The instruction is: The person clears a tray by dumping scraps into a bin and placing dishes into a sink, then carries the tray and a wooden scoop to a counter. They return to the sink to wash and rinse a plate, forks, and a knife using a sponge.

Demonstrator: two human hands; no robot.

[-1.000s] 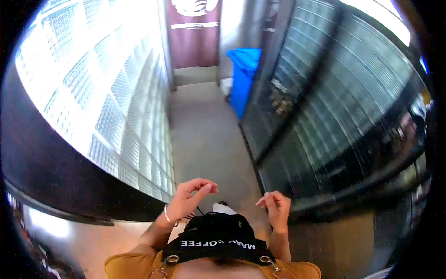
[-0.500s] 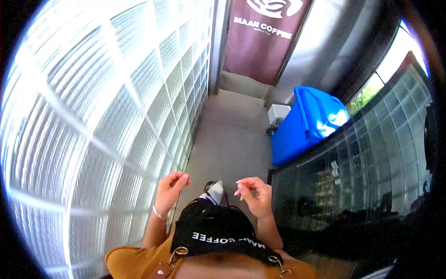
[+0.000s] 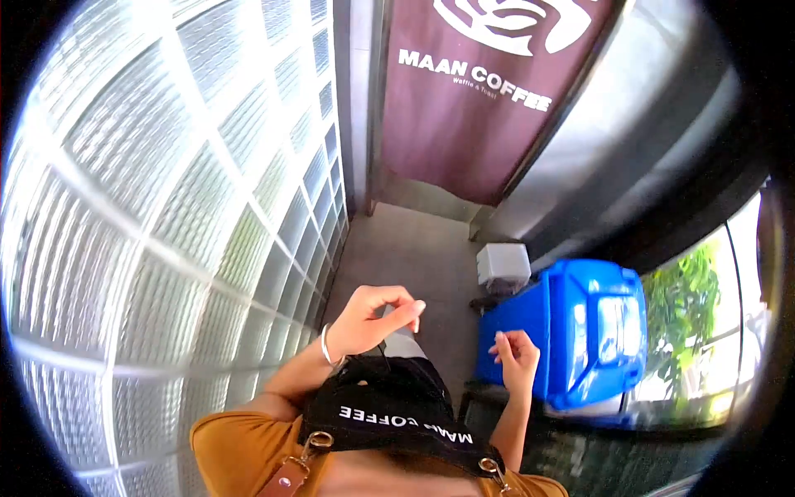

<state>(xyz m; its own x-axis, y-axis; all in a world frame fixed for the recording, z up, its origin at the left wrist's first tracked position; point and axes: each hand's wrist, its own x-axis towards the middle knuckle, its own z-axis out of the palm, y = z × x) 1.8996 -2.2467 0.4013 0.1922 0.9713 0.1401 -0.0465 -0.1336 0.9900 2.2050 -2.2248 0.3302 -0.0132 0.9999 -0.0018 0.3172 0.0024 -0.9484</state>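
My left hand point(image 3: 373, 319) is raised in front of the black apron point(image 3: 389, 406), thumb and fingers curled toward each other; whether anything small lies between them cannot be made out. A white band circles that wrist. To the right, my right hand point(image 3: 515, 356) is up with its fingers bent near the thumb, in front of the blue bin point(image 3: 580, 331). Nothing can be made out in its fingers. The apron has white lettering and brown straps over a mustard top.
A glass-block wall point(image 3: 182, 182) runs along the left. Ahead, a maroon curtain point(image 3: 464, 132) with white lettering hangs over a doorway. A white box point(image 3: 503, 262) stands beside the bin on the grey floor point(image 3: 406, 257). Greenery point(image 3: 683, 302) shows through a window at right.
The curtain, white box and blue bin are now closer. My left hand has moved right and up in view, and my right hand has shifted right, now in front of the bin.
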